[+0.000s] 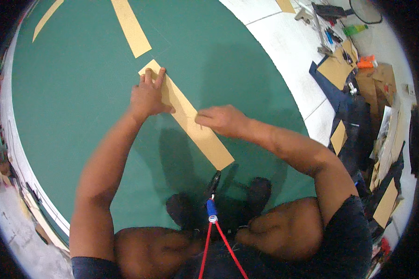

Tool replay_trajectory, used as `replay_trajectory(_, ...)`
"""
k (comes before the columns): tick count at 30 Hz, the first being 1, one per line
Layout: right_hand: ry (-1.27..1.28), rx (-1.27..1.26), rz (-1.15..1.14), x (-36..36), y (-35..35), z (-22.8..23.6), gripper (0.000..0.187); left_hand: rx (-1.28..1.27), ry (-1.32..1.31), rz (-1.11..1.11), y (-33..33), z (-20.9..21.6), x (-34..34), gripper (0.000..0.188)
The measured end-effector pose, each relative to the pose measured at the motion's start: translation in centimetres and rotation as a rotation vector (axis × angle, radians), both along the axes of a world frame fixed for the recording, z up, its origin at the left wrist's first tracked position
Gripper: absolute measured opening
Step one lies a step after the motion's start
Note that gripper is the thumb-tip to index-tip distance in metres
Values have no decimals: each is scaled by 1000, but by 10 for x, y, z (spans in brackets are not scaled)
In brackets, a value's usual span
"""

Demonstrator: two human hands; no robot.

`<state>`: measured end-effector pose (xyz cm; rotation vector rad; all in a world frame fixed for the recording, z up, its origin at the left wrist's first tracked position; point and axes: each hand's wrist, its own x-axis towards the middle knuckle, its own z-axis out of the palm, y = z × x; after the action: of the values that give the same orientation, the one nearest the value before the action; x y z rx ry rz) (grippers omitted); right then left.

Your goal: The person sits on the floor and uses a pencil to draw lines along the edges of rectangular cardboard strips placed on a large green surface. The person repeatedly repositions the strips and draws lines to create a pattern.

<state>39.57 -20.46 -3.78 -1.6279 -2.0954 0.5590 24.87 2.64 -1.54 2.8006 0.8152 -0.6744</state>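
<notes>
"Cardboard first: what have we got at the left?"

"On our green mat [79,88], a thin tan offcut [46,21] near the far edge, then a second strip [131,29] running out of the top of the view."

"And our left hand [151,95]?"

"Fingers spread apart, tips resting on the far end of the long cardboard strip [187,116], thumb lower down on it. That strip lies slantwise across the mat before us, its far end just short of the second one."

"What dangles near its closest end?"

"A black-tipped pendant [214,182] on our red lanyard [224,242]; we can't tell if it touches."

"Our right hand [223,121]?"

"At the strip's right edge, fingers bunched together. Whether they pinch something, we can't tell."

"Further right?"

"White tiled floor [288,39], some cardboard sheets [333,72], a green bottle [355,29], and an orange item [367,61] we can't make out."
</notes>
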Motion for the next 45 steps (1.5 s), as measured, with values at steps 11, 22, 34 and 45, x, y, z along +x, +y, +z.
replay_trajectory(11, 148, 10, -70, -15, -107, 2, 24, -6, 143, -6, -2, 11, 12, 143)
replay_trajectory(22, -72, 158, -297, -72, -167, -27, 32, 79, 159, 32, -16, 16, 16, 143)
replay_trajectory(34, -170, 180, -282, -78, -167, -32, 34, -71, -145, 41, -133, 17, -32, 97)
replay_trajectory(45, 75, -1, -310, -67, -152, -17, 35, -73, -13, 79, -206, 12, -36, 127)
